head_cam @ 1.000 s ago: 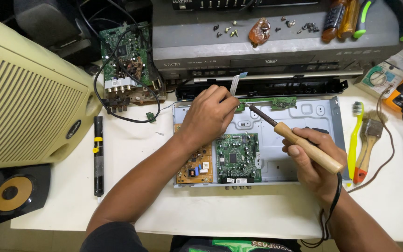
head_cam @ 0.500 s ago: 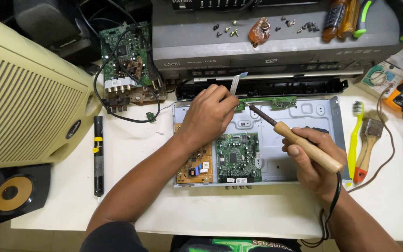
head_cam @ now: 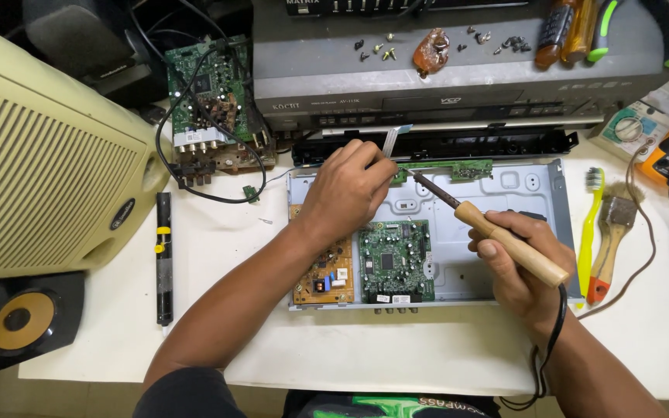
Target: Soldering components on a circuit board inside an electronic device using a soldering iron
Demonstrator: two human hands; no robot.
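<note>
1. Right hand [head_cam: 522, 259] nearest the camera, fingers clenched round the wooden handle of a soldering iron [head_cam: 505, 240]; its cord [head_cam: 545, 352] loops down past the wrist.
2. Iron slants up and left from that grip; the tip sits at the narrow green strip board [head_cam: 447, 170], just right of the left fingers.
3. Left hand [head_cam: 346, 190] further in, fingers curled and pinched at the left end of the strip board. Cannot tell exactly what they pinch; a flat ribbon cable [head_cam: 390, 139] rises just above them.
4. Strip board lies along the far edge of an open metal chassis [head_cam: 520, 186] on the white table [head_cam: 396, 352].
5. Inside the chassis, below the left hand: orange board [head_cam: 323, 275], with a green main board [head_cam: 392, 259] just beside it, between the two hands.
6. Right of the right hand, outside the chassis: yellow-green toothbrush [head_cam: 591, 220] and a paintbrush [head_cam: 612, 232], side by side.
7. Well left of the left hand: black desoldering pump [head_cam: 164, 259], then a cream speaker grille [head_cam: 40, 162].
8. Beyond the fingers: grey player [head_cam: 458, 85] with loose screws [head_cam: 373, 48] on top; a second green board [head_cam: 210, 101] with black wires sits up-left of the left hand.
</note>
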